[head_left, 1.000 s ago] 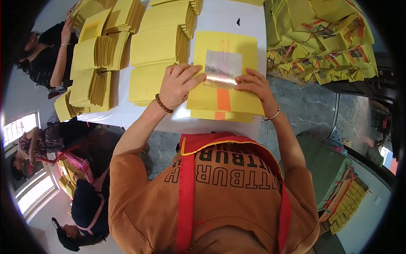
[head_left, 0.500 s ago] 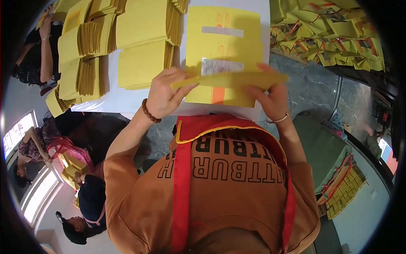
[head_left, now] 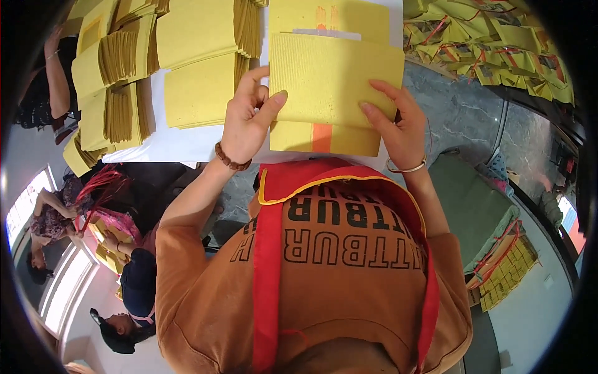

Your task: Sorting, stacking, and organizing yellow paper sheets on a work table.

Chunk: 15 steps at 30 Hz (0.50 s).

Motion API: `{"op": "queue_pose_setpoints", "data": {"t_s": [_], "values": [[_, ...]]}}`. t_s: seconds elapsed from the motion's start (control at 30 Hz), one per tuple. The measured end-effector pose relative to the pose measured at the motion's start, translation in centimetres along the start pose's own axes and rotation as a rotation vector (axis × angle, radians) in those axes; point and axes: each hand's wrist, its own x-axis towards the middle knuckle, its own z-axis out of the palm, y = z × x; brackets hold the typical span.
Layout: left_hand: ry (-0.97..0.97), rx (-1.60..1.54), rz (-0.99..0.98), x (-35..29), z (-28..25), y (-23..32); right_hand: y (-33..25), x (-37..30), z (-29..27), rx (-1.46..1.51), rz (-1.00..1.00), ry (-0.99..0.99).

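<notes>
A folded piece of yellow paper [head_left: 330, 75], ribbed on its left part, lies face up between my hands over the near part of a larger yellow sheet [head_left: 293, 137]. My left hand [head_left: 249, 115] grips its left edge, thumb at the edge and other fingers partly hidden. My right hand [head_left: 402, 121] is at its right edge, thumb and index fingertip lying on the top face. Beneath, the larger sheet shows an orange stripe [head_left: 322, 138] near me, a silvery band [head_left: 324, 33] and orange marks farther off.
Stacks of folded yellow paper [head_left: 199, 93] stand left on the white table [head_left: 156, 146]. Yellow bundles with red ties [head_left: 486, 43] lie at the far right. A green-covered pile [head_left: 467, 206] is at right. Other people are at left, one in a dark cap [head_left: 118, 336].
The folded paper, edge-on and blurred before, now lies flat with its broad face showing, covering the lower silvery patch. My hands have shifted slightly with it.
</notes>
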Motion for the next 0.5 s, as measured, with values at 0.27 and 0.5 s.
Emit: {"op": "queue_pose_setpoints", "data": {"t_s": [0.27,0.5], "values": [[-0.022,0.029,-0.015,0.2,0.2,0.9,1.1,0.2,-0.1,0.164,0.094,-0.035],[-0.015,0.034,-0.042,0.3,0.4,1.1,1.2,0.5,-0.1,0.388,0.284,-0.039]]}}
